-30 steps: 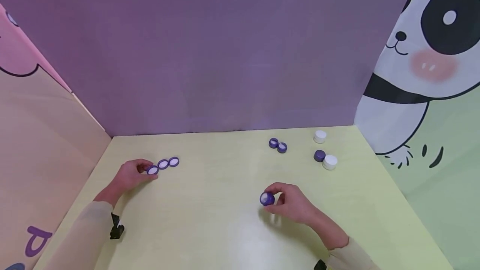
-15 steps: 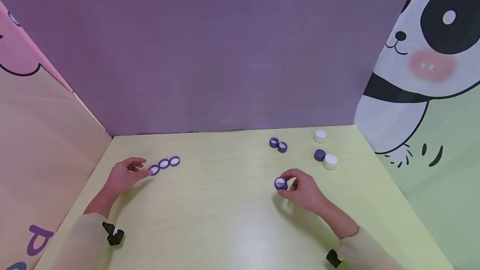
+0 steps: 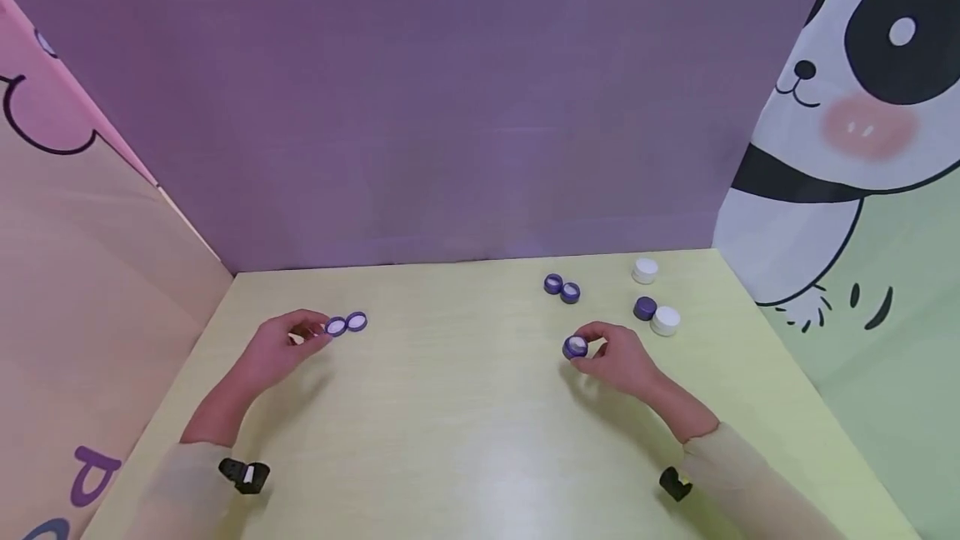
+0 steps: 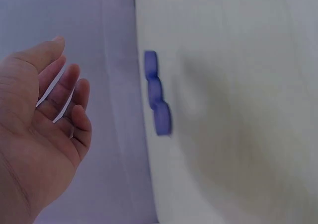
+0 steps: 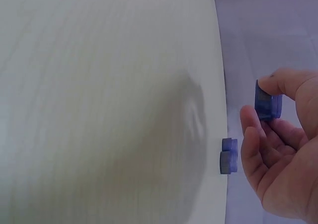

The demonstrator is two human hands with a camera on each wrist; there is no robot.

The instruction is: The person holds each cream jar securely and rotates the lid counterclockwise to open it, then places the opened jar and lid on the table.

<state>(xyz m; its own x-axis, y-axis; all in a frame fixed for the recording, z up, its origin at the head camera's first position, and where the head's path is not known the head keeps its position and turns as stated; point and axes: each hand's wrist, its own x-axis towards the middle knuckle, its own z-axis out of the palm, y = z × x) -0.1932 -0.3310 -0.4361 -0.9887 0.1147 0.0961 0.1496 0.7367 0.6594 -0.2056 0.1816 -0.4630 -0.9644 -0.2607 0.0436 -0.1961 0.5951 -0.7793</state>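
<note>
R hand [image 3: 618,354] has carried the purple cap [image 3: 575,347] fwd toward the cap pair [image 3: 562,287] — pinched in curled fingers. L hand [image 3: 277,348] lifted off the lid row [image 3: 347,324], fingers relaxed, empty — placement looks near.

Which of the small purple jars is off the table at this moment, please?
The purple jar pinched in the right hand; the pair behind it sits on the table.

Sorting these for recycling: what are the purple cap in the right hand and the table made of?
The purple cap looks like moulded plastic: even colour, slight sheen, pale inner liner. The table seems pale wood or wood-look laminate, with faint grain and a soft glare; I cannot tell which.
</note>
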